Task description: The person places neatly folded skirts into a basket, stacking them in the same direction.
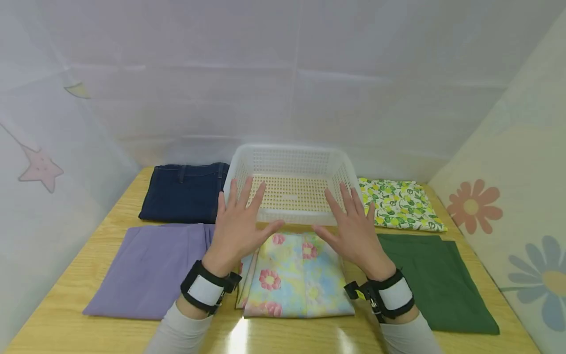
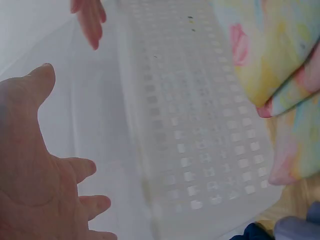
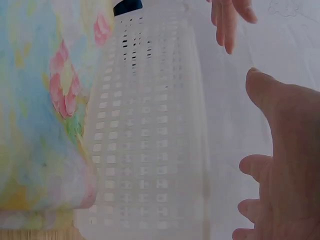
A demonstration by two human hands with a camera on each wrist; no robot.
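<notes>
Left hand (image 1: 235,230) and right hand (image 1: 356,234), fingers spread, released, hover near folded floral cloth (image 1: 285,290) and latticed plastic basket (image 1: 300,218).

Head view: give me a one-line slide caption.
Outspread left hand and right hand above a wooden table, with a white basket behind folded pink-flowered fabric.

Folded pastel blue-yellow cloth (image 1: 300,280): pink flower print. White rectangular plastic basket (image 1: 294,217): square-hole grid. Folded navy denim (image 1: 185,199), lavender cloth (image 1: 150,270), green cloth (image 1: 442,287): all solid. Folded white cloth (image 1: 400,204): yellow fruit, green leaves. Black wrist straps (image 1: 205,289): white patches.
</notes>
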